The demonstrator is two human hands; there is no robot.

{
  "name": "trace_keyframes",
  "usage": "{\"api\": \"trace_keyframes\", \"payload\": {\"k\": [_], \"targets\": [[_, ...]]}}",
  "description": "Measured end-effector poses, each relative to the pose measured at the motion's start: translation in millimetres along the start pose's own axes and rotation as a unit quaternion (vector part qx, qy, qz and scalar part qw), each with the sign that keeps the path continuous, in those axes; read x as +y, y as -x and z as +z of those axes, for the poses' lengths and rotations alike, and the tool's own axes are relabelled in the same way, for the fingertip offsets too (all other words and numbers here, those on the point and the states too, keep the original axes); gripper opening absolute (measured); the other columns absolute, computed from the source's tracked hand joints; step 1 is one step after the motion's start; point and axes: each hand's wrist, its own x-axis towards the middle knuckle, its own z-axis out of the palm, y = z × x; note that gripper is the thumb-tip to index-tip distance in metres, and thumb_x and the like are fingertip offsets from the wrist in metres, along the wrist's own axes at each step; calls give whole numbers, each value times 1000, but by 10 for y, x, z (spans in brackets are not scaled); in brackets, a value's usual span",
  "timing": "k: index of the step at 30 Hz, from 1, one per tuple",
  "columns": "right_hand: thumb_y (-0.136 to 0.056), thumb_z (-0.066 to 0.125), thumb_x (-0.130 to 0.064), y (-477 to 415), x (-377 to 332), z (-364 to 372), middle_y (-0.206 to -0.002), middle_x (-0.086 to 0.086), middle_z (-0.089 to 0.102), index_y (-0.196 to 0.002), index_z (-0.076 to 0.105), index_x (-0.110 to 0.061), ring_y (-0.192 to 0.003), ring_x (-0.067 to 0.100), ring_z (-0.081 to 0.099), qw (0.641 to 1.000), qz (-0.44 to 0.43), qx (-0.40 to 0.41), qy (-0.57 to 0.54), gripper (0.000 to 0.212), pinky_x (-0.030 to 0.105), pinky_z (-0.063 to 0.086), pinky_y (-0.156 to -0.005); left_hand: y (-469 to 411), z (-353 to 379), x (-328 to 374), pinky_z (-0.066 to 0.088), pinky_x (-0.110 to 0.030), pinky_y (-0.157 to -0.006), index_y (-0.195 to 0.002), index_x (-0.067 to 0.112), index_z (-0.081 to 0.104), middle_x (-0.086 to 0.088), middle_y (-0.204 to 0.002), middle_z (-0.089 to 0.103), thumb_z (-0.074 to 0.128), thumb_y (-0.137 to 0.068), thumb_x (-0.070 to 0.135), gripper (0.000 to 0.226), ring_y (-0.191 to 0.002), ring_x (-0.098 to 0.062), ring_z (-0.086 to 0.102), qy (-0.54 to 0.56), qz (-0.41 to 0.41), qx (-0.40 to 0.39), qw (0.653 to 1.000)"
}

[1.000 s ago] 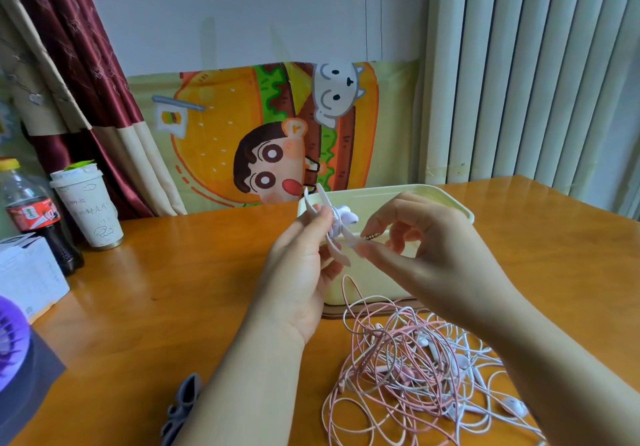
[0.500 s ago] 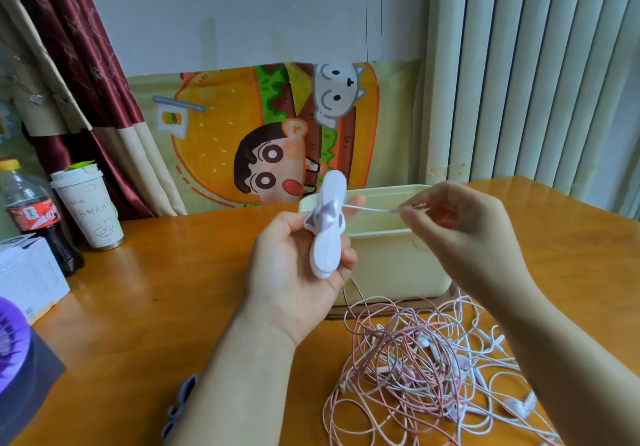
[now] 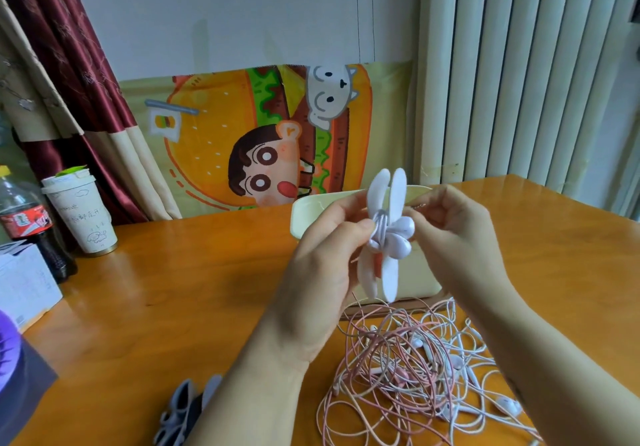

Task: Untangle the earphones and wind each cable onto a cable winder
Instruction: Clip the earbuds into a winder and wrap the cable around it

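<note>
Left hand (image 3: 322,272) grips white cable winder (image 3: 397,191); right hand (image 3: 453,237) pinches the earphone cable (image 3: 381,225).

- We have turned the winder (image 3: 389,277) in our left grip (image 3: 322,272). Half a second ago its broad face showed; now it stands edge-on, with both pairs of wings visible.
- Our right grip (image 3: 457,234), which held the white cable (image 3: 381,224) taut out to the right, has come in against the winder's waist.
- The earbuds (image 3: 401,237) now face us, bunched there.
</note>
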Motion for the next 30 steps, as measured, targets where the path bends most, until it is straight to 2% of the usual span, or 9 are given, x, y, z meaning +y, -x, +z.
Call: {"api": "trace_keyframes", "payload": {"k": [3, 7, 8, 10, 13, 17, 21, 27, 30], "targets": [[-81, 67, -1, 57, -2, 60, -52, -10, 62, -70, 54, -8, -48, -4, 50, 999, 22, -45, -6, 19, 9, 37, -50, 38, 21, -15, 46, -7, -54, -72, 26, 72, 11, -60, 70, 35, -98, -2, 53, -58, 3, 66, -11, 49, 5, 999], [-80, 74, -12, 165, -13, 164, -69, 22, 66, -75, 56, -5, -62, 14, 52, 993, 28, -104, -55, 20, 28, 39, -58, 45, -13, 26, 49, -11, -56, -94, 19, 63, 6, -66, 73, 48, -85, 11, 20, -61, 0, 67, 79, 58, 3, 995], [-79, 73, -14, 185, -6, 182, -67, 23, 64, -74, 56, -6, -61, 15, 49, 991, 23, -115, -62, 20, 28, 36, -56, 75, -50, 31, 52, -14, -59, -104, 14, 64, 2, -75, 74, 50, -80, 16, 28, -67, -4, 68, 116, 61, 0, 991], [-80, 73, -10, 212, 13, 198, -57, 14, 58, -70, 55, -13, -56, 15, 43, 990, 9, -127, -62, 20, 24, 33, -52, 119, -149, 58, 55, -19, -64, -118, 7, 62, -2, -87, 73, 52, -78, 19, 43, -74, -8, 68, 163, 67, -6, 984], [-82, 70, -6, 234, 9, 200, -60, -2, 63, -73, 62, -16, -54, 17, 46, 990, -14, -134, -47, 16, 19, 37, -52, 97, -284, 72, 59, -23, -69, -109, 7, 66, -5, -93, 74, 55, -78, 20, 35, -76, -13, 69, 194, 68, 31, 978], [-81, 72, -9, 269, -43, 209, -78, 4, 72, -76, 64, -26, -71, 26, 65, 989, -68, -129, 6, 19, 42, 55, -69, 73, -390, 45, 60, -26, -68, -104, 9, 67, -6, -99, 74, 60, -75, 21, 33, -78, -15, 72, 178, 50, 88, 979], [-79, 73, -9, 279, -115, 185, -79, -2, 72, -76, 63, -29, -68, 19, 64, 987, -112, -107, 34, 23, 46, 52, -63, 63, -444, 4, 58, -23, -65, -110, 14, 66, -1, -96, 74, 62, -76, 27, 37, -81, -13, 70, 100, 45, 118, 987], [-74, 71, -25, 293, -170, 162, -61, -6, 57, -73, 62, -23, -58, 14, 52, 975, -177, -84, 105, 9, 20, 41, -47, 78, -435, -29, 44, -22, -66, -111, 24, 62, 12, -92, 73, 63, -73, 44, 44, -72, -1, 67, -35, 41, 160, 986], [-74, 71, -24, 301, -225, 163, -63, -12, 59, -73, 65, -20, -58, 14, 50, 967, -194, -115, 123, 7, 22, 42, -49, 73, -429, -47, 46, -21, -69, -126, 24, 53, 7, -103, 70, 61, -85, 45, 47, -84, -4, 65, -131, 49, 188, 972]]}}
